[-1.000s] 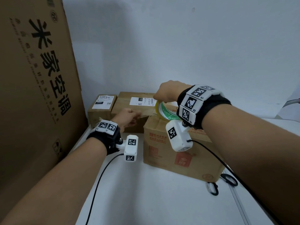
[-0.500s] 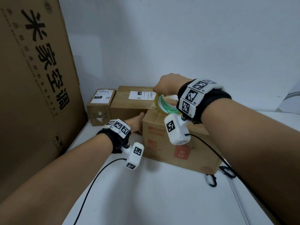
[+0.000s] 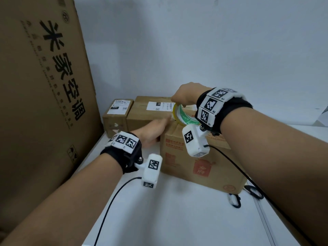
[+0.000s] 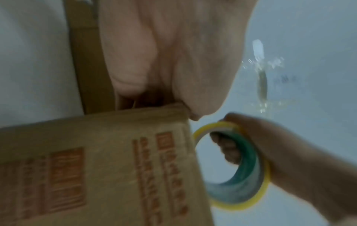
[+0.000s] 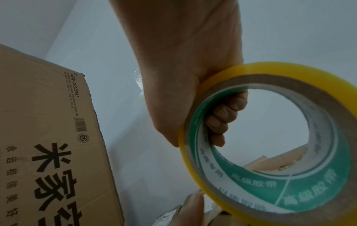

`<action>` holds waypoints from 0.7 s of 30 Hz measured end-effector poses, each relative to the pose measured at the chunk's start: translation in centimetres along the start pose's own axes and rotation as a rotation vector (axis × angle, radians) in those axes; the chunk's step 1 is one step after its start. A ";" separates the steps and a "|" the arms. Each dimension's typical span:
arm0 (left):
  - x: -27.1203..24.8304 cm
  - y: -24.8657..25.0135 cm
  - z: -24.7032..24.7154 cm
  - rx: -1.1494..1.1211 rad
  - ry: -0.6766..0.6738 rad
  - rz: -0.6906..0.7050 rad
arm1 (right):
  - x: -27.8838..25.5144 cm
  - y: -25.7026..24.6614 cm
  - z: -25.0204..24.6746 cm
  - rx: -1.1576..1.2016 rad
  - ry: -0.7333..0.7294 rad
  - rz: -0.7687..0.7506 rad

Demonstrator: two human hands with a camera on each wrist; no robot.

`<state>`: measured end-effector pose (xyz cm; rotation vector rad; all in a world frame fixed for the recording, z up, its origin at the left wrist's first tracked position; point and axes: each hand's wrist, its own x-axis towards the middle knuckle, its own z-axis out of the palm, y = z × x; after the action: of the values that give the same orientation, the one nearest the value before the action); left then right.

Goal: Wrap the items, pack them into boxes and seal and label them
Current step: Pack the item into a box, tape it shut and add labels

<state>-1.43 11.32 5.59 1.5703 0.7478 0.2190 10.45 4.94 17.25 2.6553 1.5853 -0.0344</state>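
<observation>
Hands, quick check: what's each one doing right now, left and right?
Left hand: open, straight fingers pressing on the top edge of the red-printed box.
Right hand: closed on the tape roll, fingers hooked through its core.

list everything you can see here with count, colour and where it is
box with red print: 1, brown, middle of the table, under both hands
tape roll: 1, yellow with green and white core, above the box's far top edge
labelled boxes: 2, brown with white labels, behind the printed box by the wall
large carton: 1, brown with black characters, standing at the left
carabiners: 2, one pale and one black, on the table right of the printed box
table: 1, white
left hand: 1, fingers laid on the box's top left corner
right hand: 1, fingers through the tape roll's core, gripping it
</observation>
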 end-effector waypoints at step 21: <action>1.5 4.3 1.3 0.235 -0.053 -0.189 | -6.6 10.5 1.3 0.945 -0.187 0.027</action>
<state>1.81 11.28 8.98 1.7064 0.8991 -0.0518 16.52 -5.93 16.58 3.1187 1.7476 -1.2808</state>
